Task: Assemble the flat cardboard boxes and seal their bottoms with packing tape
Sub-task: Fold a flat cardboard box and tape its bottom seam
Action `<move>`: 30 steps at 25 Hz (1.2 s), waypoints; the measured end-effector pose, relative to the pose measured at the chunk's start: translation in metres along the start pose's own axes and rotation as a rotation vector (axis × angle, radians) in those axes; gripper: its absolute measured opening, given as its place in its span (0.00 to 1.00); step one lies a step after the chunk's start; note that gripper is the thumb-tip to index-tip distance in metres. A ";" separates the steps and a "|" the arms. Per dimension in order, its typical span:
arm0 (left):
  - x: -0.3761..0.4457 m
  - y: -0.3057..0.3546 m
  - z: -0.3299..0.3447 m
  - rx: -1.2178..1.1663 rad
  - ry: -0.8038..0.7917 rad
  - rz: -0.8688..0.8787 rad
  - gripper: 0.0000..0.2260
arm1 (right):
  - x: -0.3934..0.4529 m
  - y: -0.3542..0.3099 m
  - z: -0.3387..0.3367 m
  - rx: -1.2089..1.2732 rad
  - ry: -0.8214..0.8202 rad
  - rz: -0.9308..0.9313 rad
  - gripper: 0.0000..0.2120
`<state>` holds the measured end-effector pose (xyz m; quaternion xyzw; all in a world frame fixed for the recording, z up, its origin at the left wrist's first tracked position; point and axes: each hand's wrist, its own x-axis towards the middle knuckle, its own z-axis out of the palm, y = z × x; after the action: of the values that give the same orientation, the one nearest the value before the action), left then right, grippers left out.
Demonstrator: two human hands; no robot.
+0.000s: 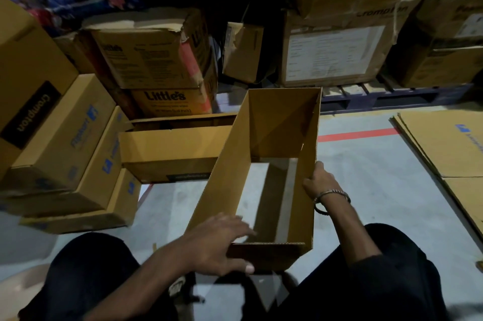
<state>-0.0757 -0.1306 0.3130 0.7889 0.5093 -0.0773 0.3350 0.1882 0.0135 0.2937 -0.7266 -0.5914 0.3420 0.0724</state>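
Observation:
A brown cardboard box (305,163), opened into a rectangular tube, stands on the grey floor between my knees; the floor shows through its open bottom. My left hand (219,244) grips the box's near left corner, thumb on the outside of the near wall and fingers reaching over the rim. My right hand (317,183), with bangles on the wrist, holds the top edge of the right wall, fingers hooked inside. No packing tape is visible.
Assembled boxes (65,148) are stacked at the left, with an open box (172,148) beside them. Flat cardboard sheets (444,148) lie on the floor at the right. Larger cartons (337,51) on a pallet fill the back. A red floor line (358,134) runs behind the box.

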 end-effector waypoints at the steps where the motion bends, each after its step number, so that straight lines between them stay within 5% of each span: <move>1: -0.003 -0.004 0.013 0.056 0.041 0.021 0.25 | -0.001 0.000 0.000 0.014 0.005 -0.004 0.19; 3: 0.002 -0.012 0.021 0.058 0.143 -0.009 0.17 | -0.005 0.000 -0.004 0.029 0.001 -0.018 0.19; 7: 0.034 -0.012 0.023 0.122 0.324 -0.069 0.19 | -0.015 0.005 -0.017 -0.044 -0.049 -0.048 0.20; 12: 0.081 -0.005 0.030 0.123 0.316 -0.085 0.17 | -0.012 0.014 -0.019 -0.116 -0.059 -0.073 0.23; 18: 0.113 -0.014 0.018 0.620 0.265 -0.479 0.51 | 0.003 0.020 -0.002 -0.146 0.030 0.027 0.26; 22: 0.106 -0.015 -0.011 0.661 0.340 -0.515 0.50 | 0.013 0.014 0.026 -0.576 0.427 -0.119 0.39; 25: 0.099 -0.027 -0.016 0.568 0.371 -0.560 0.51 | 0.030 -0.002 0.042 -0.849 0.334 -0.233 0.37; 30: 0.090 -0.050 -0.017 0.475 0.442 -0.637 0.69 | 0.100 0.002 0.029 -1.040 0.245 -0.081 0.39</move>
<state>-0.0798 -0.0400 0.2623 0.6456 0.7539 -0.1208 -0.0127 0.1800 0.0950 0.2296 -0.6777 -0.6977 -0.0865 -0.2157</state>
